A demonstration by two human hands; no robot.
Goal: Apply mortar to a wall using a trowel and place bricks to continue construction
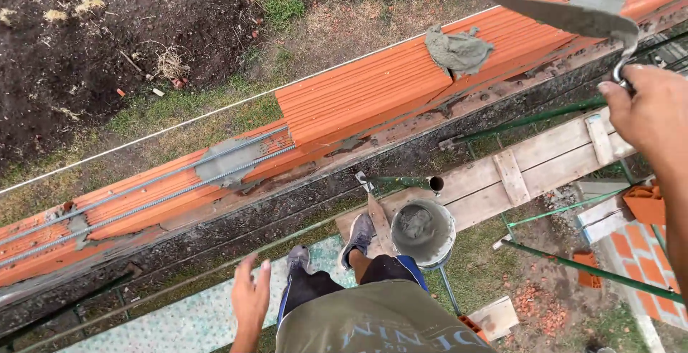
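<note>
My right hand (651,113) grips the handle of a trowel (573,16) at the upper right. Its blade is smeared with grey mortar and hangs above the orange ribbed brick wall (358,95). A lump of grey mortar (457,50) sits on top of the upper brick course, left of the blade. My left hand (251,299) hovers empty at the bottom, fingers spread, over the lower course side. Two steel rebars (143,195) lie along the lower bricks, with a mortar patch (229,161) between them.
A bucket of mortar (423,231) stands on a wooden plank scaffold (516,174) beside my feet (358,235). A white string line (179,123) runs along the wall's far side. Green metal scaffold tubes (588,270), loose bricks (645,202) and rubble lie below right. Soil and grass lie beyond the wall.
</note>
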